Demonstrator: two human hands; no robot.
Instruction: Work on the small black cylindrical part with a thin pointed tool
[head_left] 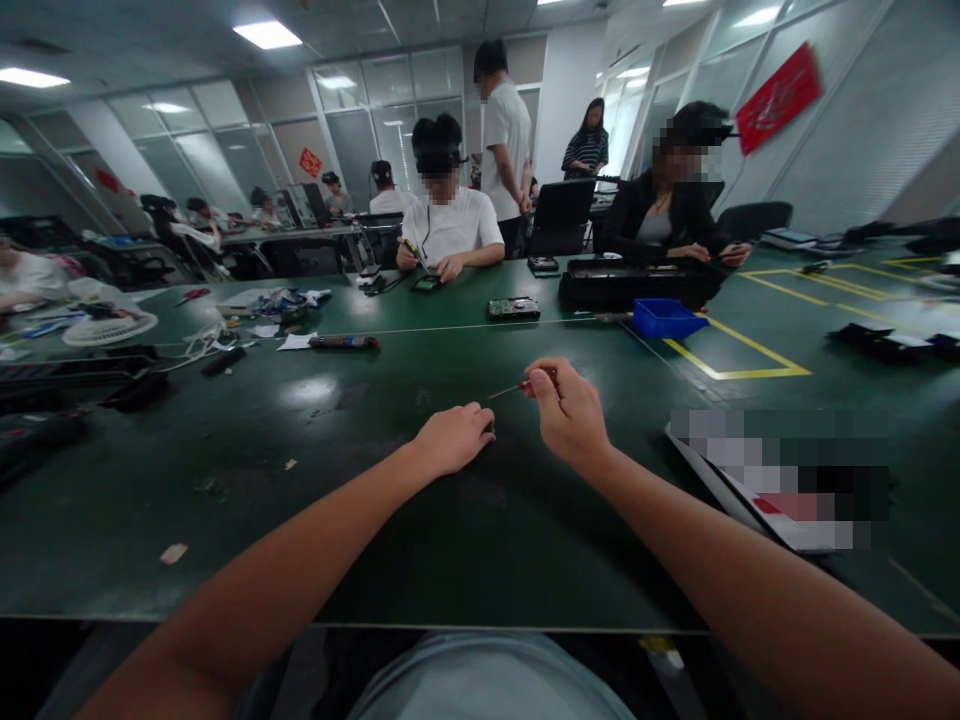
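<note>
My right hand (568,413) is closed around the handle of a thin screwdriver (506,391), whose shaft points left and slightly down. The tip hangs above the fingers of my left hand (456,438), apart from them. That left hand rests low over the green table, fingers curled together. A small dark bit shows at its fingertips, but most of whatever it grips is hidden. Beyond both hands lies a hard drive (514,308) with its green circuit board facing up.
A blue bin (666,319) and a long black casing (641,285) stand beyond my right hand. Left of centre lies a dark marker-like tube (343,342). A pale sheet or booklet (720,480) lies at right. Across the green table (360,550), a co-worker (454,225) handles a tool.
</note>
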